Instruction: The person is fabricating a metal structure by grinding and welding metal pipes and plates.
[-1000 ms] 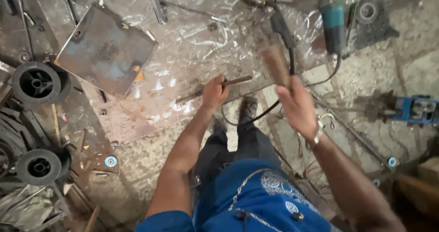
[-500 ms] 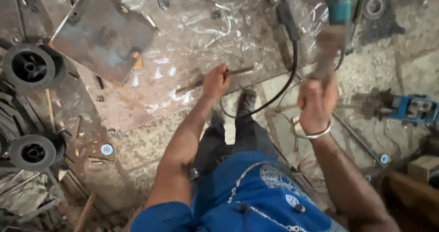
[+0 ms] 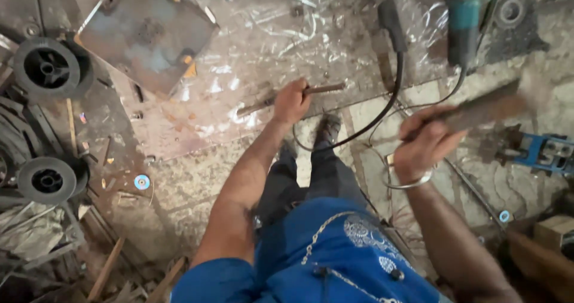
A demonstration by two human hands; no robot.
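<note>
hammer [image 3: 484, 107] now lower in right hand [image 3: 426, 143]

Two hands [image 3: 291, 103] [image 3: 424, 144]; one rod [image 3: 326, 89]; one hammer [image 3: 484, 107]; two black wheels [image 3: 46, 68] [image 3: 48, 180]; one steel plate [image 3: 146, 31]; one grinder [image 3: 464, 22]; one blue vise [image 3: 547, 152].

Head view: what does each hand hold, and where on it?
Left hand grips a thin metal rod near its middle. Right hand grips the handle of a blurred hammer-like tool.

Single head-worn view, looking steeply down from above the person, close over arms and torso, workshop floor filling the frame's upper half
</note>
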